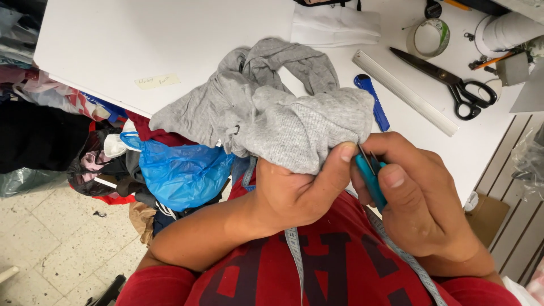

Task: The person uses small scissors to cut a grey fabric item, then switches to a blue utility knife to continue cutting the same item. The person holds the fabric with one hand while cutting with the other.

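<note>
My left hand (294,190) grips a bunched grey knit garment (272,107) at its lower edge, thumb pressed on the fabric. My right hand (416,195) holds a small teal-handled thread snipper (369,173), its metal tip touching the fabric right beside my left thumb. The rest of the garment lies draped over the edge of the white table (141,45). A measuring tape (294,249) hangs around my neck over my red shirt.
On the table lie black scissors (453,85), a long clear ruler (405,93), a blue utility knife (374,102), a tape roll (429,37) and folded white cloth (334,25). A blue plastic bag (178,170) and piled clothes sit below the table at left.
</note>
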